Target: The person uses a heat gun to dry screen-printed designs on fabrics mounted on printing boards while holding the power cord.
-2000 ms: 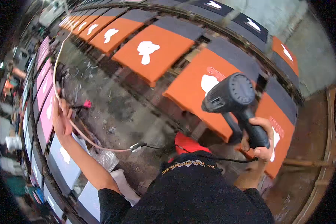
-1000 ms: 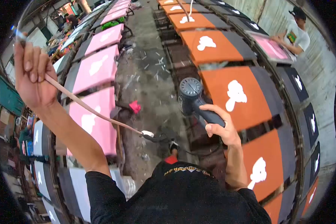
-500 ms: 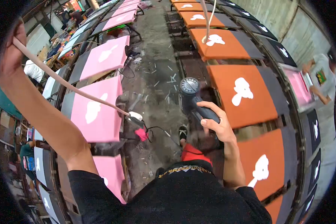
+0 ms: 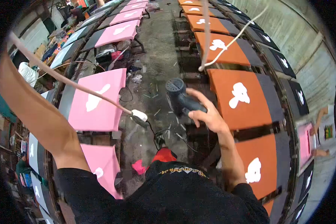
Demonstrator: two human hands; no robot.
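Observation:
My right hand (image 4: 210,116) is wrapped round the handle of a black heat gun (image 4: 177,95), whose round vented end points up, over the aisle floor. My left forearm (image 4: 37,108) is raised along the left side; its hand is beyond the visible edge. A beige cable (image 4: 78,86) runs from the upper left down to a white connector (image 4: 139,115), where a black cord joins it. Beside the heat gun, on the right, lies an orange fabric panel (image 4: 246,108) with a white printed shape. A pink panel (image 4: 97,100) with a white shape lies to the left.
Rows of panels flank the grey floor (image 4: 156,48). Another cable (image 4: 235,39) hangs at the upper right, above the orange panels. A co-worker (image 4: 327,130) handles a frame (image 4: 305,143) at the far right. Other people are at the left. A pink cloth (image 4: 139,167) lies below.
The rows have shifted in view as the camera moved forward. My left hand has passed out of view at the upper left. My right hand and the heat gun have moved slightly left.

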